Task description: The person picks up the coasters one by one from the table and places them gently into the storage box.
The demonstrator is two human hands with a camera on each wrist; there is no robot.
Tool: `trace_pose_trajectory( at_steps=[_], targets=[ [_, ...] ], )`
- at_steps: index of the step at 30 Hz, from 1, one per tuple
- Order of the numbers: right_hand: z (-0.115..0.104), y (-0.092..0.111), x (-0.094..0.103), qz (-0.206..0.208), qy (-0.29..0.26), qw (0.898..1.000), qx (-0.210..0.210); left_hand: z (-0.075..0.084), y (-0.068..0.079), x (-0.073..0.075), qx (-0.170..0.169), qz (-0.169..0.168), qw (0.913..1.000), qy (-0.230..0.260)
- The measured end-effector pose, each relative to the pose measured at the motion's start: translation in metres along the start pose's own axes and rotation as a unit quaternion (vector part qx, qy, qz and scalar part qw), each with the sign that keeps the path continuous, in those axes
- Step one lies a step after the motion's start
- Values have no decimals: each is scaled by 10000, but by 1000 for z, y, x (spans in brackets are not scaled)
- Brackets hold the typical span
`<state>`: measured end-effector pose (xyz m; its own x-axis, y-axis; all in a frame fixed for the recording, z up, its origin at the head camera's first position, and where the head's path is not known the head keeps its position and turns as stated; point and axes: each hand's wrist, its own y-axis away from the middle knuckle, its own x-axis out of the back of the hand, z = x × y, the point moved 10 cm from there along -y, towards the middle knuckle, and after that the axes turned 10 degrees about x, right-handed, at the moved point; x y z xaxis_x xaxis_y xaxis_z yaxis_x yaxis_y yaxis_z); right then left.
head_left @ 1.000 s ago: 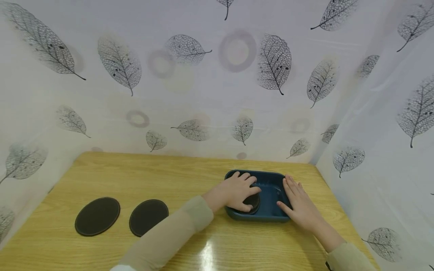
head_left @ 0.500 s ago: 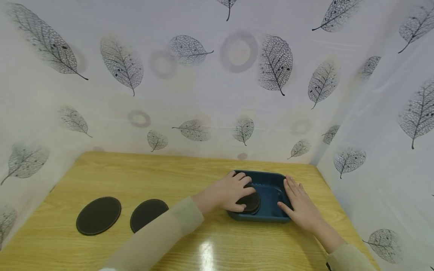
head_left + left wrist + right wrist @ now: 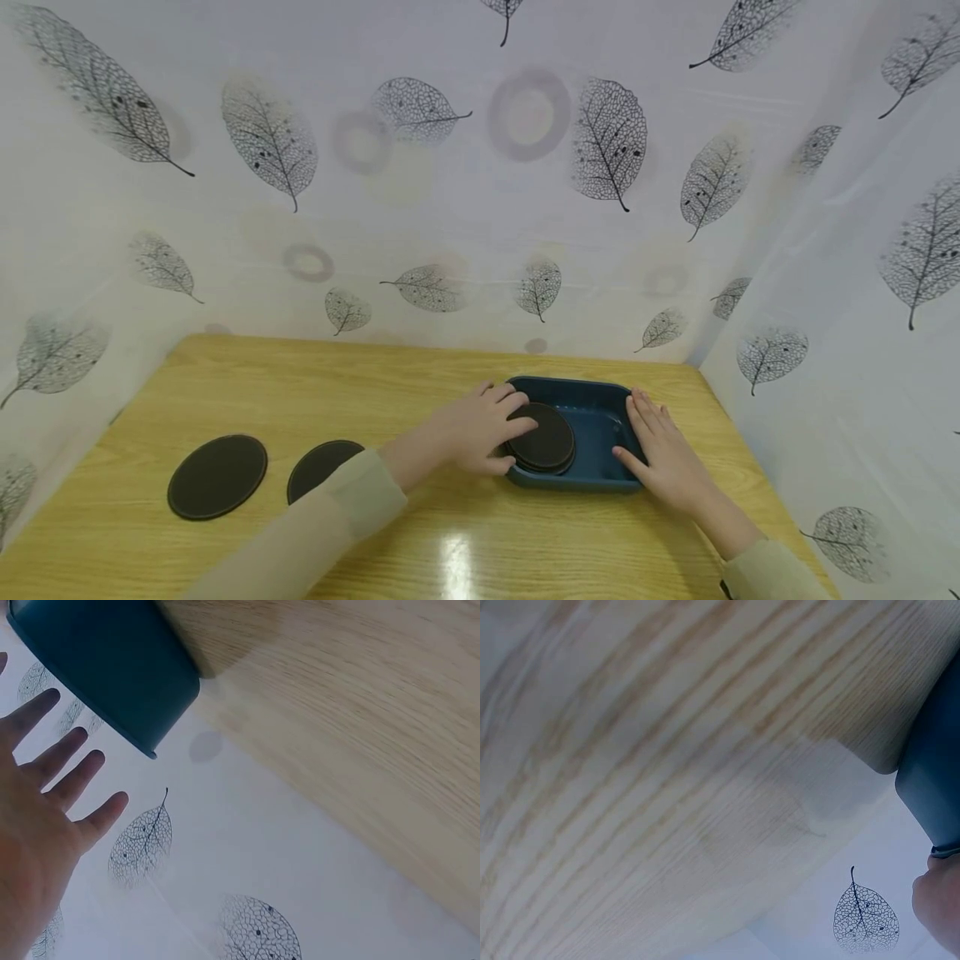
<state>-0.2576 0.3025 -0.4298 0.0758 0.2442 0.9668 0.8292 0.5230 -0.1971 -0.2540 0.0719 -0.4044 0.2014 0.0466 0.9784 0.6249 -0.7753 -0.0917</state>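
A dark blue rectangular dish (image 3: 600, 483) sits toward the right of the table, with a stack of round black coasters (image 3: 543, 435) in its left part. My left hand (image 3: 480, 429) is at the dish's left rim, fingers spread, holding nothing; in the left wrist view that hand (image 3: 37, 802) appears beside the dish's outer wall (image 3: 127, 667). On the dish's right rim rests my right hand (image 3: 667, 458), its fingers straight and its thumb over the inside. Two more round black coasters, a left one (image 3: 217, 477) and a nearer one (image 3: 318, 471) partly hidden by my left sleeve, lie flat on the table.
The wood-grain table (image 3: 337, 383) meets a pale leaf-print sheet (image 3: 465, 208) along its back edge. More of the same sheet rises at the left and right sides.
My left hand has drawn back leftward off the coasters inside the dish, uncovering the stack. My right hand has stayed on the right rim.
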Motion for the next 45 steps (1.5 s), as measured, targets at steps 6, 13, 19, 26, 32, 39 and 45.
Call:
trace_pose_trajectory(
  at_steps=[6, 13, 19, 26, 32, 39, 45],
  targets=[
    [0, -1, 0, 1, -71, 10000, -40, -3, 20, 3, 108, -34, 9999, -124],
    [0, -1, -1, -74, -81, 9999, -83, -2, 44, 6, 100, 116, 9995, -280],
    [0, -1, 1, -11, -69, 10000, -44, -4, 67, 9, 166, 268, 9994, -161],
    [1, 0, 1, 48, 4, 10000, 19, -17, 91, 2, 502, 24, 9987, 96],
    [2, -1, 1, -27, -12, 10000, -37, -33, 111, -5, 779, 129, 9956, 499],
    [1, -1, 2, 19, 39, 10000, -28, -48, 135, -7, 1062, 209, 9910, 785],
    [0, -1, 1, 81, 57, 9999, 49, -63, 152, -12, 1324, 121, 9864, 970]
  ],
)
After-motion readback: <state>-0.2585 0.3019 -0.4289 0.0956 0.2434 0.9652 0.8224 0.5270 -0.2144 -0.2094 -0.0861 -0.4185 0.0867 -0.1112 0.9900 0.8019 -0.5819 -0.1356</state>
